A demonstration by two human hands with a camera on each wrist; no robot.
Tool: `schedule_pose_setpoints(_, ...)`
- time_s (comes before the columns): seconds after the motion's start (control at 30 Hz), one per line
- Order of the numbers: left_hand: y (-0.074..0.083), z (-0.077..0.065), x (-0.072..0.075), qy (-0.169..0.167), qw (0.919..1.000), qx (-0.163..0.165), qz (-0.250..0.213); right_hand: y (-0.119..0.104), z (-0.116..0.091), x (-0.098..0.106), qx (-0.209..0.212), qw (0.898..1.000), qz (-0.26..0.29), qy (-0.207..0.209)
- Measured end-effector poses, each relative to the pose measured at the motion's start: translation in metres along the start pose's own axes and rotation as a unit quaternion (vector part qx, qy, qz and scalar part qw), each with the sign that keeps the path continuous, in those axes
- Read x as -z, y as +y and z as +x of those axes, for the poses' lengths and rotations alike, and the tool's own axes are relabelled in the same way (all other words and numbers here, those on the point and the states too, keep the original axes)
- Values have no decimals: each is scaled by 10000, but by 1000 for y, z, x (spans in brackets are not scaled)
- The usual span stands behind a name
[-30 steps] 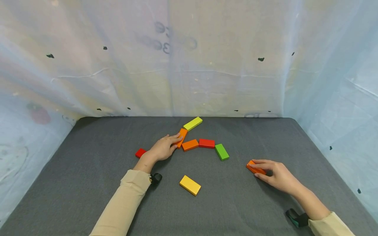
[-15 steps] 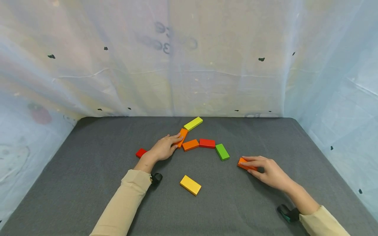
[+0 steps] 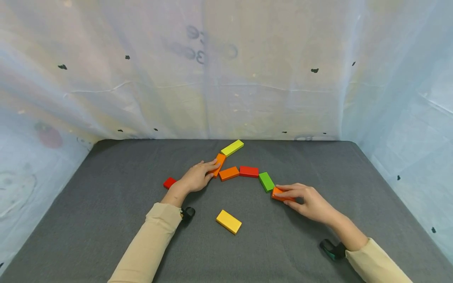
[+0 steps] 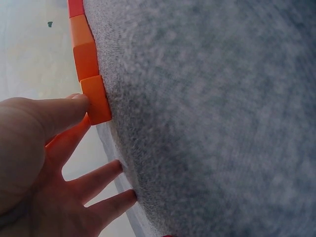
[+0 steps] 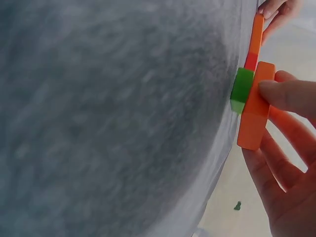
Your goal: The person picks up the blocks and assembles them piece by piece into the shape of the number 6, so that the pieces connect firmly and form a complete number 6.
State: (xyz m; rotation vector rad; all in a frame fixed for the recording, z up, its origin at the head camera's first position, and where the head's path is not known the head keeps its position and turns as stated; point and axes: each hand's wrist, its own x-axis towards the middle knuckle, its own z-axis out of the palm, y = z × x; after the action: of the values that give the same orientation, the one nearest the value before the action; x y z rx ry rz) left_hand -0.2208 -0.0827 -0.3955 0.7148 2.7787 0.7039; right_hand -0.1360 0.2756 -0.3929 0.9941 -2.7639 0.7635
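Note:
My left hand [image 3: 194,177] holds a flat orange block [image 3: 221,158], thumb against its near side and fingers across it; the left wrist view shows the thumb at the block's end [image 4: 96,98]. In my right hand [image 3: 309,202] a second orange block [image 5: 256,111] is pinched between thumb and fingers. Its left end is right at the lower end of a green block [image 3: 266,182]. A curved row runs from the left hand's block through another orange block [image 3: 229,173] and a red block [image 3: 249,171] to the green one.
A lime-yellow block [image 3: 232,147] lies at the far end of the left hand's block. Nearer me is a yellow block [image 3: 229,222]. Another red block [image 3: 169,182] shows partly behind the left wrist. Pale sheeting [image 3: 276,78] walls the grey table [image 3: 106,204] at the back and sides.
My right hand has slid left with its orange block, from well right of the green block up to its lower end. The left hand stays on its block.

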Motion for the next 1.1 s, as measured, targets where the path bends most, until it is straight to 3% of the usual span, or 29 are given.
schedule_pose_setpoints(0.3,0,0,-2,-30,9999,118,-11,-7,11,-2,-87,9996,116,-253)
schedule_pose_setpoints(0.53,0,0,-1,-18,9999,107,10,-11,20,-6,118,9995,158,-256)
schedule_pose_setpoints(1.1,-2,1,-2,24,10000,25,77,-19,35,-17,573,9942,485,-774)
